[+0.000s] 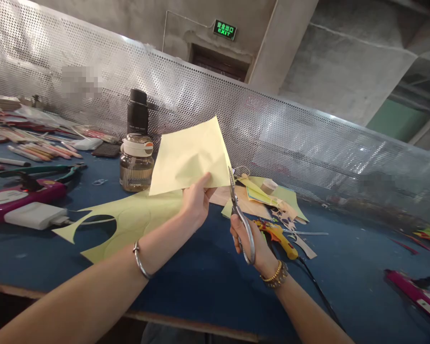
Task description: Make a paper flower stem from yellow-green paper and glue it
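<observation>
A pale yellow sheet of paper point(189, 155) is raised above the table, pinched at its lower edge by my left hand point(197, 200), the thumb on its near face. My right hand point(249, 241) is closed round the handles of silver scissors point(241, 217). Their blades point up and meet the sheet's right edge near its lower corner. Beneath my left forearm, a larger yellow-green sheet point(129, 220) with a rounded cutout lies on the table.
On the blue table point(200, 296), a bottle point(136, 165) and black container point(137, 112) stand behind the sheet. Pens, green-handled pliers point(39, 169) and a power strip point(28, 198) lie left. Paper scraps point(254, 200), a yellow glue gun point(279, 239) and another power strip point(415, 296) lie right. A perforated metal partition point(200, 91) runs behind.
</observation>
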Demonstrator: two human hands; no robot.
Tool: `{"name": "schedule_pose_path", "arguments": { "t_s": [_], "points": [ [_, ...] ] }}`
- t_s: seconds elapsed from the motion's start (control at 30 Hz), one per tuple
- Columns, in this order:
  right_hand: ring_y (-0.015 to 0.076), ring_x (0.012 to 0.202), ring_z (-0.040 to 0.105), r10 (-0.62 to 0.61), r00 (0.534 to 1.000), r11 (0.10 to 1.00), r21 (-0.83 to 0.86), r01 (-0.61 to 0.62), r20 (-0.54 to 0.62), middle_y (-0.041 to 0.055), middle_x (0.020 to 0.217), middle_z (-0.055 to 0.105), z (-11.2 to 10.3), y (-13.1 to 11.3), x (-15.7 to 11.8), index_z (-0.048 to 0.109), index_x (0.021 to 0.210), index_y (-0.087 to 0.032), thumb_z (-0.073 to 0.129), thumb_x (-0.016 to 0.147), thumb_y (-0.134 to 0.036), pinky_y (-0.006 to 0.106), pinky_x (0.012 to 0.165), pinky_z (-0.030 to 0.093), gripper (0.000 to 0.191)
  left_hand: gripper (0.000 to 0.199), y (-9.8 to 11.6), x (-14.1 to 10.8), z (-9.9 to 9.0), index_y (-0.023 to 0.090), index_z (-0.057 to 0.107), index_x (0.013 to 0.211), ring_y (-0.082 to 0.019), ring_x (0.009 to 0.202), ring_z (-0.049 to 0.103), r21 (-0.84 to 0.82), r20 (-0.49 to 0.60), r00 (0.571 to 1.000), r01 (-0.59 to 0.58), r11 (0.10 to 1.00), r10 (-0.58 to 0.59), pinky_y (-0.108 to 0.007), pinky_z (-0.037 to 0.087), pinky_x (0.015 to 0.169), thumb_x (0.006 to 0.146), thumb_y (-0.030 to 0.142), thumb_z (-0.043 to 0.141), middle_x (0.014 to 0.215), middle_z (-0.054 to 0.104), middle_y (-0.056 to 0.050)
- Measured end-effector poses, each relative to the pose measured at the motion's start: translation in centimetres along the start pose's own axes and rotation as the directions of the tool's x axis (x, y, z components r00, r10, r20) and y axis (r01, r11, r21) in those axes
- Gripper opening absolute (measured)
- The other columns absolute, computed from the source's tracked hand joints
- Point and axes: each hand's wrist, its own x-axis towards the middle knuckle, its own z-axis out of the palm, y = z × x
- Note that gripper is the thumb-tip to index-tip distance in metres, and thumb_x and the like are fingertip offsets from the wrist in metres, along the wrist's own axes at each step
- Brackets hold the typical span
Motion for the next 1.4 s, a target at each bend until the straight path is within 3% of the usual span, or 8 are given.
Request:
{"name": "schedule_pose_path", "arguments": {
  "t_s": [0.2, 0.4, 0.77, 1.23, 1.4],
  "points": [
    [0.0061, 0.041, 0.043, -0.015, 1.000, 0.999, 0.041, 0.015, 0.004, -0.0041, 0.060, 0.045, 0.1, -0.1, -0.1, 0.046, 0.073, -0.020, 0.042, 0.082, -0.067, 0.018, 0.040, 0.039, 0.048, 0.020, 0.2, -0.7, 0.4, 0.012, 0.064, 0.087, -0.017, 0.084, 0.067, 0.034, 0.011, 0.999, -0.030, 0.999, 0.030, -0.026, 0.058, 0.070, 0.071, 0.001, 0.065, 0.093, 0.071, -0.008],
    [0.0075, 0.044, 0.045, 0.006, 1.000, 0.993, 0.121, -0.005, -0.008, -0.0029, 0.060, 0.046, 0.1, 0.1, -0.1, 0.049, 0.075, -0.019, 0.042, 0.082, -0.067, 0.019, 0.040, 0.041, 0.048, 0.018, -0.1, -0.9, 0.1, 0.011, 0.065, 0.088, -0.020, 0.093, 0.066, 0.088, 0.053, 0.998, -0.049, 0.995, 0.044, -0.027, 0.057, 0.076, 0.071, 0.007, 0.069, 0.099, 0.071, -0.010],
    [0.0063, 0.041, 0.042, -0.023, 1.000, 0.998, 0.064, 0.022, 0.020, -0.0052, 0.058, 0.042, -0.2, 0.0, -0.1, 0.045, 0.074, -0.020, 0.039, 0.083, -0.067, 0.018, 0.039, 0.038, 0.049, 0.017, 0.1, -1.4, 0.4, 0.013, 0.066, 0.087, -0.021, 0.097, 0.065, 0.130, 0.056, 0.998, -0.049, 0.990, 0.042, -0.033, 0.054, 0.087, 0.070, 0.012, 0.071, 0.107, 0.069, -0.011],
    [0.0063, 0.036, 0.041, -0.061, 0.998, 0.997, 0.038, 0.060, 0.026, -0.0056, 0.054, 0.041, -0.3, 0.1, 0.1, 0.042, 0.068, -0.020, 0.042, 0.083, -0.064, 0.018, 0.035, 0.035, 0.047, 0.015, 0.0, -1.3, 0.3, 0.013, 0.067, 0.087, -0.021, 0.093, 0.066, 0.150, 0.061, 0.997, -0.056, 0.987, 0.047, -0.032, 0.054, 0.085, 0.072, 0.012, 0.069, 0.104, 0.070, -0.010],
    [0.0060, 0.039, 0.040, -0.011, 1.000, 0.994, 0.108, 0.008, 0.022, -0.0053, 0.057, 0.042, -0.1, 0.0, 0.1, 0.045, 0.073, -0.019, 0.044, 0.081, -0.066, 0.018, 0.036, 0.036, 0.047, 0.016, -0.1, -1.3, 0.1, 0.014, 0.067, 0.086, -0.022, 0.098, 0.065, 0.151, 0.058, 0.996, -0.075, 0.986, 0.067, -0.034, 0.053, 0.087, 0.071, 0.011, 0.070, 0.102, 0.071, -0.009]
  ]
}}
